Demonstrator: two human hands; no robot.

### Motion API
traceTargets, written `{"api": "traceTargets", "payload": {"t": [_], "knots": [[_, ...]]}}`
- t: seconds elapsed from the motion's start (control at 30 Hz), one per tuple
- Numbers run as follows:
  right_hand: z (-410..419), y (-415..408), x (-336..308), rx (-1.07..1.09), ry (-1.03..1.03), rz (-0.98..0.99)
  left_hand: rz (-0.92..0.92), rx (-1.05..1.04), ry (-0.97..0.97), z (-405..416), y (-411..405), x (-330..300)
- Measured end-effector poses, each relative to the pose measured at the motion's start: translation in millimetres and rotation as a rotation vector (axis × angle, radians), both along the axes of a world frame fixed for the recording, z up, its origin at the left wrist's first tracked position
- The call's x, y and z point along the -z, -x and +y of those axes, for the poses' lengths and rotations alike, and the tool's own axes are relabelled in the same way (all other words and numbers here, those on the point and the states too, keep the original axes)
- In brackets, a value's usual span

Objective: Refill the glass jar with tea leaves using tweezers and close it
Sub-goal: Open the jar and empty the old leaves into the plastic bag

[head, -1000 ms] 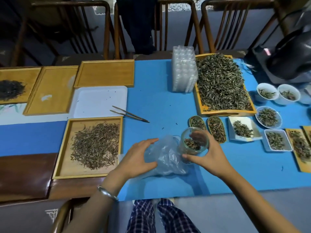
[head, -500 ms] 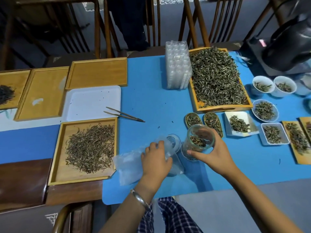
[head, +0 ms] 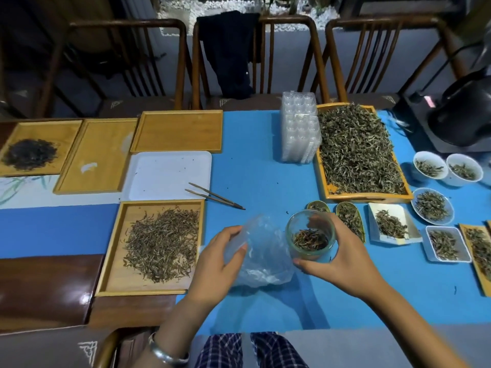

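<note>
Jar [head: 310, 235] at lower centre of frame, open-topped, upright on blue table [head: 260, 181], thin layer of tea leaves [head: 309, 239] at bottom. Right hand [head: 342, 258] wrapped round jar, thumb at near side. Left hand [head: 215, 264] pinching clear plastic bag [head: 261, 257], just left of jar. Tweezers [head: 215, 196] lying untouched above bag, resting partly on white tray [head: 164, 173]. Wooden tray [head: 151, 247] of leaves at lower left.

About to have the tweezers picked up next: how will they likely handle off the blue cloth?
The tweezers look thin and light, so probably easy to lift. Their long arms splay apart at the tray end, so they'll likely flex when squeezed. Lying flat and low, they may be fiddly to pinch; they seem unlikely to roll.
</note>
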State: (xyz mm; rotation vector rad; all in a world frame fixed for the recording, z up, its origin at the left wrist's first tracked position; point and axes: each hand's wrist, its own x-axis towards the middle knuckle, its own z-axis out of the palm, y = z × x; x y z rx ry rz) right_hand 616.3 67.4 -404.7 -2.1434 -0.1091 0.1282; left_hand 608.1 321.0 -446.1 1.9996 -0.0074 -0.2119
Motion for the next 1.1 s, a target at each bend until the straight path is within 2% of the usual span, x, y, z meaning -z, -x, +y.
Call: {"api": "traceTargets", "payload": {"t": [0.13, 0.33, 0.47, 0.73, 1.1], "knots": [[18, -6, -25, -0.06, 0.106, -0.043, -0.015, 0.0, 0.023, 6, 2, -1], [33, -11, -33, -0.186, 0.302, 0.008, 0.046, -0.156, 0.277, 8, 4, 1], [33, -10, -31, -0.254, 0.428, 0.015, 0.063, -0.21, 0.371, 11, 2, 1], [34, -16, -38, -0.356, 0.654, 0.059, 0.045, -0.131, 0.352, 15, 0, 3], [47, -35, -56, -0.547, 0.993, -0.042, 0.025, -0.131, 0.353, 9, -3, 7]]}}
